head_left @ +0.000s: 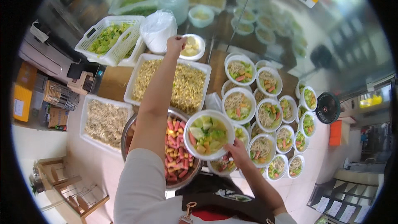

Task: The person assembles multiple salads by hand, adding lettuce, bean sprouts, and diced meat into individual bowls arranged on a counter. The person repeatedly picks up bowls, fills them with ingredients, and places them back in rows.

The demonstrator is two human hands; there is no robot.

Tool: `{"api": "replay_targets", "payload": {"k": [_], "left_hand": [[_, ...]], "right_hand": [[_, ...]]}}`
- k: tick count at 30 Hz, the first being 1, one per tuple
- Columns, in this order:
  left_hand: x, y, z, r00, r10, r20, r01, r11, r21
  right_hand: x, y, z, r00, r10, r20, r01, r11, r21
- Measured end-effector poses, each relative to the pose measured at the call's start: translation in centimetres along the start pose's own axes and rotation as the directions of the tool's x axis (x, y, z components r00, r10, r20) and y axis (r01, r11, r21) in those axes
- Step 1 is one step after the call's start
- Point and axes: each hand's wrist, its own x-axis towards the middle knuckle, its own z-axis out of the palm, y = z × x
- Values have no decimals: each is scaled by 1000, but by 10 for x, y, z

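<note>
Your right hand (237, 149) holds a white bowl (209, 134) from below, its fingers closed under the rim nearest you; the bowl carries pale green slices, leafy greens and some orange and red pieces. The bowl hangs just above the right edge of the steel basin (187, 173), which is full of red, orange and yellow strips. Your left hand (175, 45) reaches far past the basin to a small dish (193, 46) of pale yellow slices, and its fingers are bunched together at the dish's left rim; you cannot tell from here whether they pinch anything. Between the basin and that dish lies a white tray of sprouts (188, 87), with your left forearm crossing over it. Left of the basin sits a second tray (104, 121) of pale shreds. Beyond the sprout tray, on the left, stands a white basket (111, 38) of chopped greens, with a plastic bag (157, 29) just beside it. Right of the basin, many filled bowls (269, 114) of noodles and vegetables crowd the desk (112, 84), packed rim to rim.
</note>
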Motion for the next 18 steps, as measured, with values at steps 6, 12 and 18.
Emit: {"api": "replay_targets", "payload": {"k": [6, 12, 18], "left_hand": [[-14, -58, -18, 998, -65, -7, 63, 978, -200], [-139, 53, -59, 969, -64, 238, 133, 949, -285], [-208, 78, -89, 816, -56, 575, 165, 976, -140]], "right_hand": [[17, 3, 6, 998, -25, -54, 29, 997, 67], [48, -11, 34, 999, -35, 38, 33, 999, 35], [59, -18, 58, 995, -73, 70, 71, 997, 41]]}}
